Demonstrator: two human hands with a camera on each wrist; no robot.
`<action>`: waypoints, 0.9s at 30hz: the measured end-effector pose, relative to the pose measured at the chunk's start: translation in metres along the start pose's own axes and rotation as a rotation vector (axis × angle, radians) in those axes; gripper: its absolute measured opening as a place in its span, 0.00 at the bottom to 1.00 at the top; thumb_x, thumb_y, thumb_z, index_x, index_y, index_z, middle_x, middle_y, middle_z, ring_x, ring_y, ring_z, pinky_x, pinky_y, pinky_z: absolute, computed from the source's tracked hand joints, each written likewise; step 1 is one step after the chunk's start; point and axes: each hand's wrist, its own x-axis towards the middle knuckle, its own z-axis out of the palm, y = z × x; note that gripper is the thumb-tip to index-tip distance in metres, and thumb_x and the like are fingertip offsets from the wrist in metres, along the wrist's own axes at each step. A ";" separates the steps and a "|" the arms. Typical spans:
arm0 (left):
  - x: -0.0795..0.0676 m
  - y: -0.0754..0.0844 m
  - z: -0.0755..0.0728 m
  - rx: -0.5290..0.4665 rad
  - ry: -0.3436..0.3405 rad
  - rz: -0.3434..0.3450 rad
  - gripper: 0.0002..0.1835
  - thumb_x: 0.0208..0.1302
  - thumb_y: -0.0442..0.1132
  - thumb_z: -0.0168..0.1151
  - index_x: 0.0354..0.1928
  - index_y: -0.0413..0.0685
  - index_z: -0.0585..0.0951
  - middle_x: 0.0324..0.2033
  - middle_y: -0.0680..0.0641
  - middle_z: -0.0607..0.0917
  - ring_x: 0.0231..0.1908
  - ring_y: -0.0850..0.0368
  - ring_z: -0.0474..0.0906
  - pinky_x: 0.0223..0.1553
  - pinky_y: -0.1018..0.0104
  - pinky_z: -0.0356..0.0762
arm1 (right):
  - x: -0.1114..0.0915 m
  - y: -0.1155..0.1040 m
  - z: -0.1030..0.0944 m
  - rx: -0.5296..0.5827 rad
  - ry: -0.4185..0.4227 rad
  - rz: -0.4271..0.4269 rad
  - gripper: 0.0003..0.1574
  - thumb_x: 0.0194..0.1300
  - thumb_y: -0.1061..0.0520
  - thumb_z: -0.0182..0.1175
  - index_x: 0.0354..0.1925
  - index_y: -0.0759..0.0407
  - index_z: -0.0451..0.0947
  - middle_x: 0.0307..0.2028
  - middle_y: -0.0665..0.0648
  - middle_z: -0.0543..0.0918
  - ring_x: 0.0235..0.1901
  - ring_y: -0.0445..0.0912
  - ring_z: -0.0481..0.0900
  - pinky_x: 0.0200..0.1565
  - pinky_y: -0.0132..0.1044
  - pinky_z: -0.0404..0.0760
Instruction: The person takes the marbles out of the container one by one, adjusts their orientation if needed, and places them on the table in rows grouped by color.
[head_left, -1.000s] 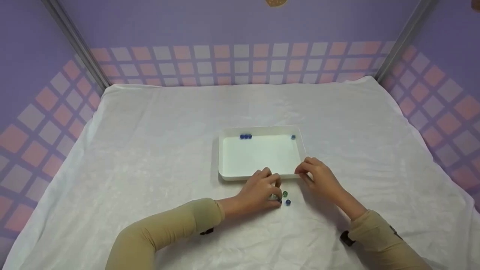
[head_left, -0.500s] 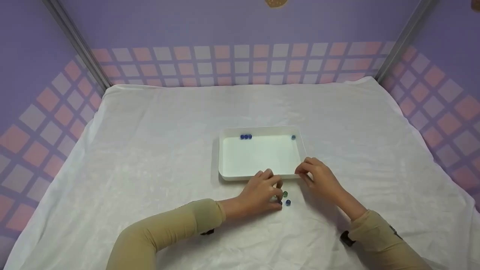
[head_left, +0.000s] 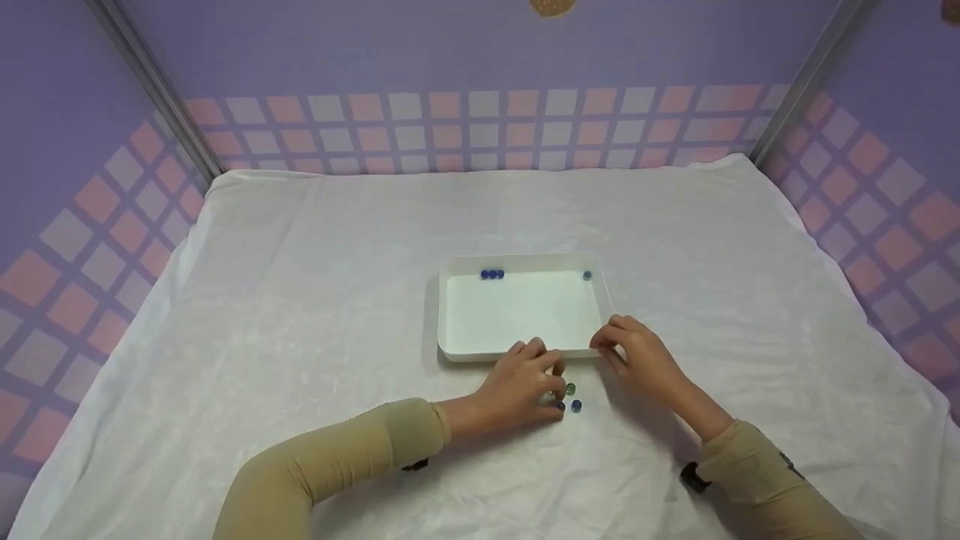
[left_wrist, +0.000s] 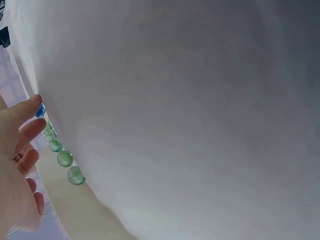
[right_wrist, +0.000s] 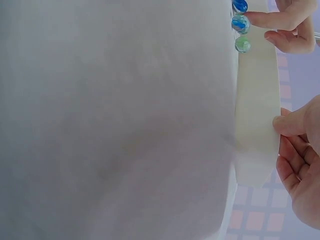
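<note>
In the head view my left hand point(head_left: 517, 386) is low over the cloth, just in front of a white tray point(head_left: 517, 355). Its thumb and index finger are at a blue marble point(left_wrist: 40, 111), which they pinch in the left wrist view. Several green marbles point(left_wrist: 65, 159) lie in a row beside the fingers. A green marble point(head_left: 571, 388) and another blue marble point(head_left: 576, 406) rest on the cloth to the right of this hand. My right hand point(head_left: 637, 355) grips the tray's near right corner, its thumb pressed on the rim in the right wrist view.
Inside the tray, three dark blue marbles point(head_left: 492, 274) touch in a row along the far wall. One more blue marble point(head_left: 587, 275) lies in the far right corner. A white cloth point(head_left: 300, 300) covers the table, with patterned purple walls point(head_left: 480, 45) around it.
My left hand has shifted very slightly down and curled a little closer around the marble. The right hand and the tray stay in place.
</note>
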 end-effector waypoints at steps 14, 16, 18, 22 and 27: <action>-0.001 -0.003 -0.011 -0.061 0.013 -0.004 0.22 0.48 0.66 0.72 0.44 0.69 0.86 0.46 0.59 0.79 0.44 0.59 0.66 0.45 0.64 0.67 | 0.000 0.003 0.002 -0.012 0.022 -0.034 0.08 0.59 0.69 0.67 0.32 0.57 0.83 0.31 0.52 0.78 0.35 0.45 0.78 0.39 0.38 0.80; -0.002 -0.004 -0.013 -0.064 0.016 -0.008 0.23 0.47 0.67 0.72 0.45 0.69 0.86 0.46 0.59 0.79 0.44 0.59 0.66 0.44 0.64 0.66 | 0.000 0.003 0.002 -0.013 0.024 -0.039 0.08 0.59 0.69 0.67 0.32 0.57 0.83 0.31 0.52 0.78 0.35 0.45 0.78 0.39 0.38 0.80; -0.002 -0.005 -0.015 -0.066 0.018 -0.015 0.24 0.47 0.67 0.72 0.45 0.70 0.86 0.46 0.59 0.78 0.44 0.59 0.66 0.44 0.64 0.66 | 0.000 0.002 0.002 -0.012 0.023 -0.038 0.08 0.59 0.69 0.67 0.32 0.57 0.83 0.31 0.52 0.78 0.35 0.45 0.78 0.39 0.38 0.80; -0.001 -0.008 -0.021 -0.054 0.030 -0.030 0.25 0.47 0.68 0.72 0.46 0.68 0.86 0.46 0.59 0.79 0.44 0.58 0.67 0.44 0.63 0.66 | 0.000 0.002 0.003 -0.015 0.021 -0.033 0.08 0.58 0.70 0.67 0.32 0.57 0.83 0.31 0.52 0.79 0.35 0.45 0.78 0.39 0.38 0.81; 0.006 -0.015 -0.030 -0.069 0.084 -0.051 0.24 0.48 0.66 0.72 0.46 0.66 0.86 0.46 0.57 0.79 0.44 0.57 0.67 0.44 0.62 0.67 | 0.000 0.000 0.002 -0.006 0.009 -0.001 0.09 0.60 0.69 0.66 0.32 0.56 0.83 0.31 0.51 0.79 0.35 0.44 0.77 0.39 0.40 0.80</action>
